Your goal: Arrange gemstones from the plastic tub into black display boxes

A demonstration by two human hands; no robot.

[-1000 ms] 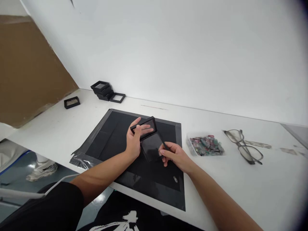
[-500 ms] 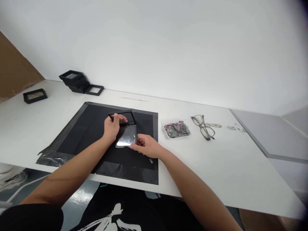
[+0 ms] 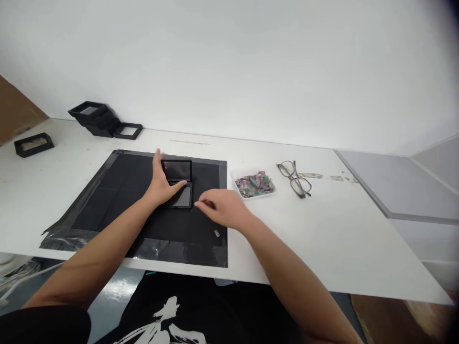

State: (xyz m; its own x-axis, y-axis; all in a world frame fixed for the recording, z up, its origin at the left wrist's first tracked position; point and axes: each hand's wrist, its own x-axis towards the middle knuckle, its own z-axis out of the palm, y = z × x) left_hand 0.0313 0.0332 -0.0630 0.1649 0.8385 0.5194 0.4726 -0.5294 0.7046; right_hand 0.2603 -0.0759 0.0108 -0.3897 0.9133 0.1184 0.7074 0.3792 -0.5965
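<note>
left hand spread on open black case — right hand pinched nearby

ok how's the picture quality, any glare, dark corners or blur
In the head view, light on the wall looks soft and fairly even; in the same head view, glare sits on the floor and small glints on the black mat's near edge; also in the head view, the top right corner darkens, and the right hand looks slightly soft.

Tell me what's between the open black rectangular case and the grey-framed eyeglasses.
In the head view, a white plastic tray holding reddish and green pieces sits between the case and eyeglasses. The right hand is also there, nearer the case.
</note>
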